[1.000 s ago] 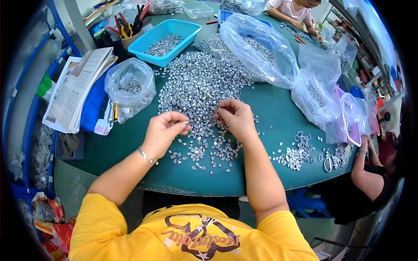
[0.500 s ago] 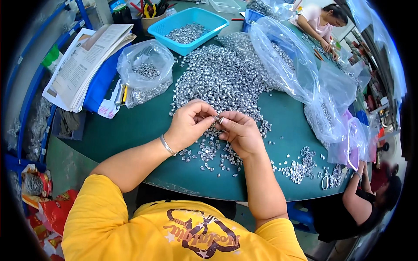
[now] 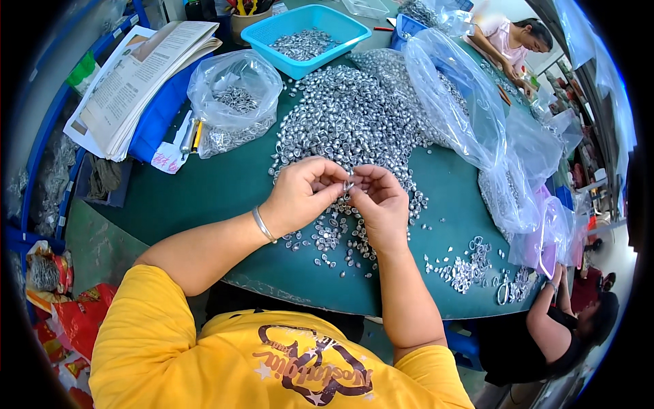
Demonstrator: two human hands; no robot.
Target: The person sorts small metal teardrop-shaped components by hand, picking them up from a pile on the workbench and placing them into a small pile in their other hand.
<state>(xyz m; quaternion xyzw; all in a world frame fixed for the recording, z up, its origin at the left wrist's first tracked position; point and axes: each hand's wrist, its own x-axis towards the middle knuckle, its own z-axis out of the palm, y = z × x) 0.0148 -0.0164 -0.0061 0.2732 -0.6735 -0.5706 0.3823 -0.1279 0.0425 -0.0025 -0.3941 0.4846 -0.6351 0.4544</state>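
Note:
My left hand [image 3: 306,194], with a silver bangle at the wrist, is closed in a pinch. Facing it, my right hand [image 3: 383,210] pinches too, and both sets of fingertips meet on a small silver metal piece [image 3: 347,185]. Its exact shape is mostly hidden by my fingers. Just beyond and under the hands spreads a big heap of small oval silver metal pieces [image 3: 347,116]. More loose oval pieces [image 3: 329,234] lie scattered on the green table below my fingers.
A blue basket [image 3: 306,68] and clear bags [image 3: 235,82] of metal parts stand beyond the heap; newspapers [image 3: 143,75] lie left. A smaller pile of metal parts [image 3: 463,273] and scissors [image 3: 503,292] are at right. Two co-workers [image 3: 511,44] [image 3: 545,327] sit along the table's right.
My fingertips have drawn closer together around the small metal piece, the right hand turning slightly. The whole view has shifted a little, so the table things appear further right.

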